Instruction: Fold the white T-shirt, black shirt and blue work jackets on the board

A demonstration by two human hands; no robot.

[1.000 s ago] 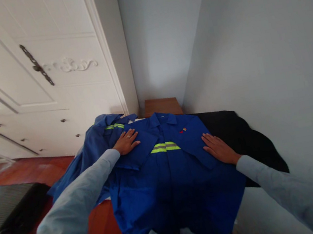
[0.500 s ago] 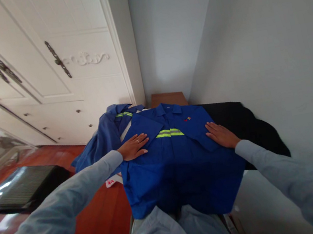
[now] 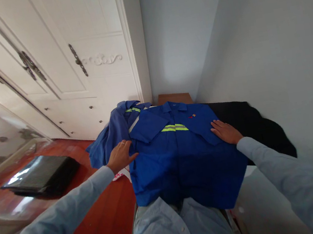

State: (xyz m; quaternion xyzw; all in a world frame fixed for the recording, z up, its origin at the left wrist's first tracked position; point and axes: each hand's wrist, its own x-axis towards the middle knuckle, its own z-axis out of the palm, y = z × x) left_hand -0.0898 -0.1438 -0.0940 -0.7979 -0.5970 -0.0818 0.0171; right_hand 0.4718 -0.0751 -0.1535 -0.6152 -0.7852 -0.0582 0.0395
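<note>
A blue work shirt (image 3: 179, 161) with a yellow-green and grey reflective stripe lies spread in front of me, collar at the far end. Both of its short sleeves are laid inward over the front. My left hand (image 3: 121, 155), a ring on one finger, is at the shirt's left edge with fingers extended and thumb apart. My right hand (image 3: 226, 131) rests flat on the shirt's right side near the sleeve, fingers stretched out. Neither hand grips the cloth. Beyond my left hand lies a second, crumpled blue garment (image 3: 110, 131) with a similar stripe.
Black cloth (image 3: 244, 117) lies to the right along the grey wall (image 3: 284, 50). A white wardrobe (image 3: 108, 85) stands at the back left. A black plastic-wrapped package (image 3: 42, 175) sits on the red floor (image 3: 95, 216). Behind the collar is a brown box-like surface (image 3: 175, 98).
My left hand has slid left from the shirt's sleeve to its left edge. My right hand stays about where it was on the shirt. The view has turned slightly left.
</note>
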